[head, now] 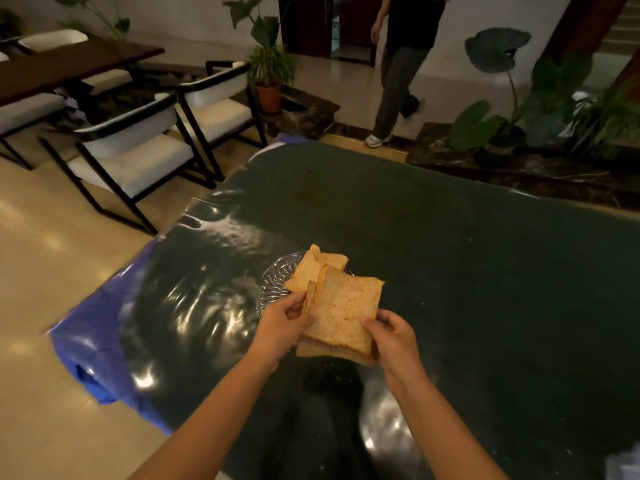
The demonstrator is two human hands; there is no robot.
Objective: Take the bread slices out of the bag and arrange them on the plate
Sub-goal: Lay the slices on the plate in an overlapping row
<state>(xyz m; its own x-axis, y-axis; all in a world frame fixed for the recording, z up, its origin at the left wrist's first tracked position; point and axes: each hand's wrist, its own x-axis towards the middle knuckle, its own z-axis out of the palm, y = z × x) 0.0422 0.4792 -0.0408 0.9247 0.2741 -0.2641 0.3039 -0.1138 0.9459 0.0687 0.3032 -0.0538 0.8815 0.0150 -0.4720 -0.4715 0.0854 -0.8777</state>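
Observation:
A small stack of brown bread slices (343, 310) is held over the near side of a clear cut-glass plate (273, 282) on the dark table. My left hand (284, 322) pinches the stack's left edge, fingers around a thin slice. My right hand (393, 337) grips its lower right corner. Other bread slices (311, 268) lie overlapping on the plate behind the stack. No bag shows in this view.
The table (450, 258) has a dark green top under glossy plastic, with blue sheeting (100, 306) hanging off its left edge. White chairs (138, 150) stand to the left. A person (398, 81) walks beyond the far edge, near potted plants (512, 109).

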